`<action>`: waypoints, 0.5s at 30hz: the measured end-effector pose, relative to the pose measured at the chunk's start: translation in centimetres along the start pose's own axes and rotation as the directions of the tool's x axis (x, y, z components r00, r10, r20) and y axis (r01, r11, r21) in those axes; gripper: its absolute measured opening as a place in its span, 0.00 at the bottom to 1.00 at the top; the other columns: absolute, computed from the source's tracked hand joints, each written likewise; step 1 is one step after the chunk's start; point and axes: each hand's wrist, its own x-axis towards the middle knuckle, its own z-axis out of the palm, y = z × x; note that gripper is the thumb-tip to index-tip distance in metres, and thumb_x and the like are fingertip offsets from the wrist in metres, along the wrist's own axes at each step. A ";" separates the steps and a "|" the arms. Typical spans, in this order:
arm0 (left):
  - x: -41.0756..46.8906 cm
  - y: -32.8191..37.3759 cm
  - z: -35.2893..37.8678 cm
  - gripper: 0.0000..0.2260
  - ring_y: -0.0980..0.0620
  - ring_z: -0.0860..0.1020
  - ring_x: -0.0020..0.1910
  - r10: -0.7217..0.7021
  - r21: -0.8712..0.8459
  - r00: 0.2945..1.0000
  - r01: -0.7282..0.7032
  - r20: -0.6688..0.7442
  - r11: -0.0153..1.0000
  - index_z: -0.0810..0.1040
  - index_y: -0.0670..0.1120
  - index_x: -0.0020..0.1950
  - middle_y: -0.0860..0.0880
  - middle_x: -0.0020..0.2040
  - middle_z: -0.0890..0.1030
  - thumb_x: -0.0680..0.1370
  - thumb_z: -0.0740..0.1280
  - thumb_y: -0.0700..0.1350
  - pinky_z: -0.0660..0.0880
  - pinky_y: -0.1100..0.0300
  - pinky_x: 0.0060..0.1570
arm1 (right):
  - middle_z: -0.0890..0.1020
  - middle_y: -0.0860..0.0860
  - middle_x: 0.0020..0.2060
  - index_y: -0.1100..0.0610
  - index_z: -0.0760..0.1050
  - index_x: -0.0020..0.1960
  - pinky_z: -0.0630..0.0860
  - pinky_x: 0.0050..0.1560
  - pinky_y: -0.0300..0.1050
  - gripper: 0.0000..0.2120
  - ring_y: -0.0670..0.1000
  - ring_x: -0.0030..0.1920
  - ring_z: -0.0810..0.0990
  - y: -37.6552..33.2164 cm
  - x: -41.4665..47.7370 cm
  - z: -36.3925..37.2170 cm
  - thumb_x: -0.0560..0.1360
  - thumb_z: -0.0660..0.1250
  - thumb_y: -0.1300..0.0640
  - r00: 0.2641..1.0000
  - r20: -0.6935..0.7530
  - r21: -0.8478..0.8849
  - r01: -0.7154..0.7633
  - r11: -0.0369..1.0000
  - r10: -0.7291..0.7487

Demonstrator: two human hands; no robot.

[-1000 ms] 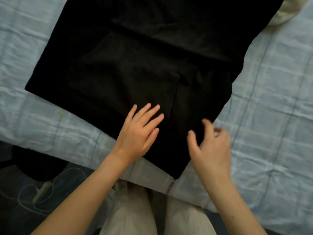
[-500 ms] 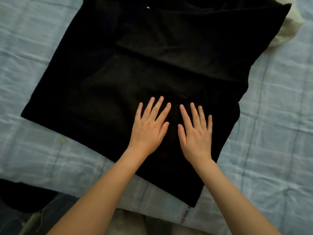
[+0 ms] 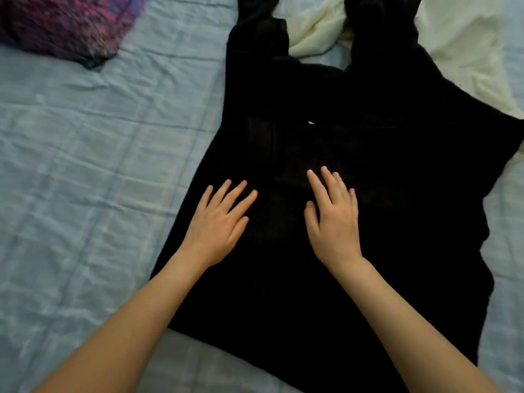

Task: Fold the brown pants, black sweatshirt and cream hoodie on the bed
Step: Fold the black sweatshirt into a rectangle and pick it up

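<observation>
Item under inspection: the black sweatshirt (image 3: pixel 354 131). It lies spread flat on the bed (image 3: pixel 85 165), right of centre in my view, with its near hem toward me and its body angled away to the right. Two dark strips (image 3: pixel 256 32) run off its far end to the top edge of the view. I take them for sleeves but cannot confirm it, the cloth being too dark to read. A faint squarer panel shows across the middle; whether it is a fold or a pocket I cannot tell. My left hand (image 3: pixel 221 222) rests palm down near the left edge of the sweatshirt, fingers straight and spread, gripping nothing. My right hand (image 3: pixel 334 219) lies likewise flat just beside it, toward the middle, fingers straight, holding nothing. In my judgement this is smoothing ahead of a fold: the garment is laid out but not yet reduced to a compact stack. The cream hoodie (image 3: pixel 459 52) sits at the far right in a loose rumpled heap, touching the far edge of the sweatshirt and apparently partly under it; it is unfolded. The brown pants are not in view, so I cannot state their condition. A purple patterned cushion or blanket (image 3: pixel 62 24) lies at the far left, well apart from the work. Assessment: one garment in hand, one plainly outstanding, one unverified.
</observation>
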 end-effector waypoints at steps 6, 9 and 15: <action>2.4 -3.8 -0.8 0.19 0.44 0.73 0.65 0.138 -0.162 0.985 -0.154 -0.106 0.975 0.76 0.50 0.69 0.48 0.68 0.76 0.79 0.57 0.51 0.70 0.46 0.62 | 0.61 0.50 0.79 0.51 0.60 0.79 0.45 0.78 0.53 0.25 0.50 0.80 0.52 -2.0 6.3 2.4 0.83 0.58 0.58 0.999 -0.007 0.078 -0.041 0.996 0.042; 5.4 -5.3 -2.4 0.17 0.43 0.76 0.61 0.098 -0.273 0.964 -0.166 -0.248 0.947 0.80 0.44 0.62 0.45 0.64 0.78 0.78 0.60 0.47 0.72 0.48 0.60 | 0.61 0.50 0.79 0.51 0.60 0.79 0.44 0.77 0.50 0.25 0.50 0.80 0.52 -3.0 9.0 2.7 0.83 0.57 0.56 1.000 -0.018 0.075 -0.013 0.997 0.014; 14.5 -8.1 -4.9 0.20 0.43 0.71 0.66 -0.250 -0.585 0.931 0.050 -0.266 0.810 0.73 0.40 0.69 0.40 0.64 0.73 0.77 0.69 0.40 0.63 0.59 0.68 | 0.60 0.52 0.79 0.48 0.57 0.80 0.48 0.79 0.58 0.27 0.55 0.80 0.53 -5.0 14.5 4.6 0.83 0.57 0.52 0.998 -0.036 0.075 -0.040 0.996 0.043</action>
